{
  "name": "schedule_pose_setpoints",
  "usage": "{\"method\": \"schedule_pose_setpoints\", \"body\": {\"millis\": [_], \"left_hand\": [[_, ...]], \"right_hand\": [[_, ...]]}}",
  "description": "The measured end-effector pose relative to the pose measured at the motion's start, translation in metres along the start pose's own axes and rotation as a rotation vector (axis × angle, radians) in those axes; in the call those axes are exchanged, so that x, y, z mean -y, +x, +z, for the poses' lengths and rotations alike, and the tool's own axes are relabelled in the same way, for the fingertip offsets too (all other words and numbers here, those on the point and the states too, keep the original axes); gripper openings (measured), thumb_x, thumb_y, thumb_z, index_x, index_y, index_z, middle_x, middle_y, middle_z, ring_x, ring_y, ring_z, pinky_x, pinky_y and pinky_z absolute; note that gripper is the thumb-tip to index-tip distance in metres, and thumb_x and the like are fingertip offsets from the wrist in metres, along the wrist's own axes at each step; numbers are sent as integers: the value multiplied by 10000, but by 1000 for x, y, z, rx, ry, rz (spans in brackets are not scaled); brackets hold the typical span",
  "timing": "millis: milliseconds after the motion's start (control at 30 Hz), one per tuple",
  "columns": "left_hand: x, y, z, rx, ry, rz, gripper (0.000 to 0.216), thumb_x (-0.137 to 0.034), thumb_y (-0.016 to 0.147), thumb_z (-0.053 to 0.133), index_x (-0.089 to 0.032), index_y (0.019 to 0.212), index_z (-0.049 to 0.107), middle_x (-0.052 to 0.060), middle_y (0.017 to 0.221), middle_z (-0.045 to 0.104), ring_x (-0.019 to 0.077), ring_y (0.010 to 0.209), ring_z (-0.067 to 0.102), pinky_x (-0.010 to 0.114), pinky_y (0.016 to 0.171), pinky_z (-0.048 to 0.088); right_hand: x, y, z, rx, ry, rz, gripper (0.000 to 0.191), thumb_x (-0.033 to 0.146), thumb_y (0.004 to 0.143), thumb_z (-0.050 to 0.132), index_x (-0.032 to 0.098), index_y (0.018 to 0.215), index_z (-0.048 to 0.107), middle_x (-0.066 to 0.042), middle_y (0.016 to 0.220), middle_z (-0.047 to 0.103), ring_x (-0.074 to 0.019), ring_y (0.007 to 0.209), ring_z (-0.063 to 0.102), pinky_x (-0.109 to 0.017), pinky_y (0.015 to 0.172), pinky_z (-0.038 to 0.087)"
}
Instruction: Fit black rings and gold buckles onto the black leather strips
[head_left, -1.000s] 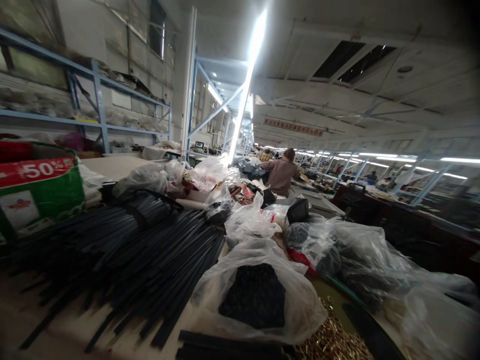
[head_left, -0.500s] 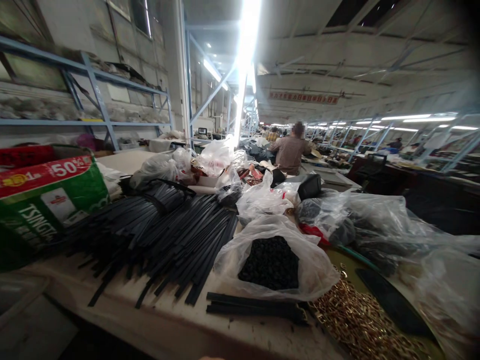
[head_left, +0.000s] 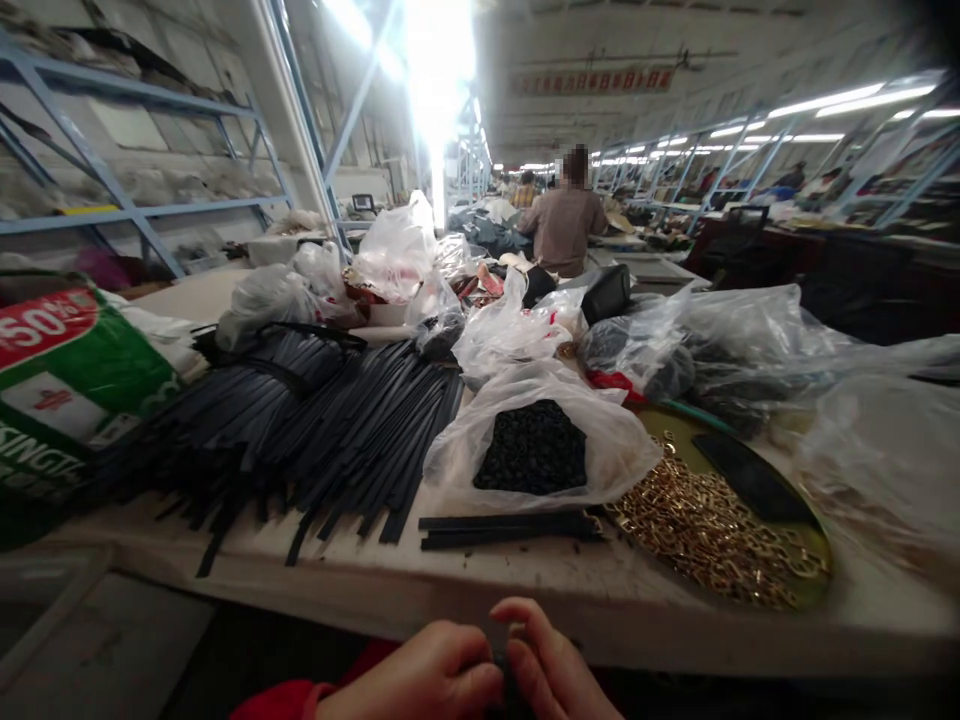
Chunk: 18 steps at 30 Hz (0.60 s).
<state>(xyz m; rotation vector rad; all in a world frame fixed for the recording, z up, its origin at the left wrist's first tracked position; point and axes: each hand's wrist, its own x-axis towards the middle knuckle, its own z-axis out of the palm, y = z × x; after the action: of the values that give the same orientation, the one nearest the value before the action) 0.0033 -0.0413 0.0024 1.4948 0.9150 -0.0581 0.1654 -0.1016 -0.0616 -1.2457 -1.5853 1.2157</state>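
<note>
Seen from the head camera, a person's left hand (head_left: 431, 672) and right hand (head_left: 556, 665) meet before the table's (head_left: 517, 580) front edge, fingers bent toward a small dark piece (head_left: 511, 690) between them, mostly hidden; whether either hand grips it cannot be told. Near that edge lie black strips (head_left: 510, 530), with gold metal links (head_left: 705, 520) in a tray (head_left: 816, 575) toward the right corner.

pale worktable (head_left: 495, 580) is spanning the foreground, long black strips (head_left: 367, 430) are covering its left, translucent plastic bag (head_left: 461, 465) is sitting mid-table, shorter strips (head_left: 506, 530) are lying before it, olive tray (head_left: 814, 582) is resting at right
</note>
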Motion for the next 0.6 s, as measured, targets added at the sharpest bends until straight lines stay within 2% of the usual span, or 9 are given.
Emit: {"method": "schedule_pose_setpoints", "body": {"millis": [67, 167, 267, 367, 433, 500, 600], "left_hand": [[-3, 8, 2, 12, 98, 32, 267, -326, 837, 409, -147, 776, 598, -34, 597, 539, 94, 519, 480, 177, 428, 294], [-12, 23, -3, -36, 295, 106, 288, -331, 848, 380, -159, 792, 604, -11, 642, 591, 116, 549, 516, 189, 464, 331], [-25, 49, -20, -235, 518, 243, 203, -330, 811, 482, -180, 880, 599, 17, 813, 640, 164, 727, 572, 221, 614, 393], [-29, 89, -32, -443, 672, 382, 177, -245, 803, 510, -191, 956, 580, 31, 909, 623, 169, 812, 567, 241, 704, 408], [-23, 119, -32, -567, 799, 450, 168, -192, 835, 453, -191, 915, 601, 32, 849, 605, 161, 768, 557, 249, 677, 411], [-12, 142, -25, -637, 926, 517, 170, -204, 841, 462, -180, 773, 616, 31, 759, 588, 179, 745, 543, 273, 658, 409], [4, 153, -17, -729, 942, 595, 132, -210, 836, 488, -186, 778, 605, 23, 775, 589, 179, 773, 538, 282, 677, 405]], "right_hand": [[-1, 1, -2, -3, -9, -30, 373, 470, 884, 264, 203, 1081, 434, 18, 660, 527, -112, 563, 488, -225, 522, 354], [-2, 5, -14, -149, -72, 33, 345, 439, 893, 254, 199, 1031, 460, 20, 635, 518, -122, 561, 501, -224, 524, 367], [-6, 18, -46, -370, -305, 105, 322, 423, 892, 268, 193, 901, 493, 7, 619, 535, -139, 558, 521, -238, 527, 377], [-21, 38, -89, -569, -633, 78, 318, 411, 886, 294, 189, 827, 514, -38, 690, 591, -180, 651, 565, -278, 594, 410], [-37, 50, -109, -622, -849, 18, 328, 380, 892, 294, 190, 795, 543, -63, 729, 615, -205, 708, 576, -309, 642, 422], [-55, 57, -118, -616, -1049, -95, 361, 345, 901, 274, 194, 767, 573, -72, 730, 629, -209, 710, 581, -323, 657, 426], [-80, 59, -116, -685, -1257, -387, 362, 422, 864, 358, 158, 924, 599, -117, 860, 657, -226, 782, 600, -342, 707, 431]]}}
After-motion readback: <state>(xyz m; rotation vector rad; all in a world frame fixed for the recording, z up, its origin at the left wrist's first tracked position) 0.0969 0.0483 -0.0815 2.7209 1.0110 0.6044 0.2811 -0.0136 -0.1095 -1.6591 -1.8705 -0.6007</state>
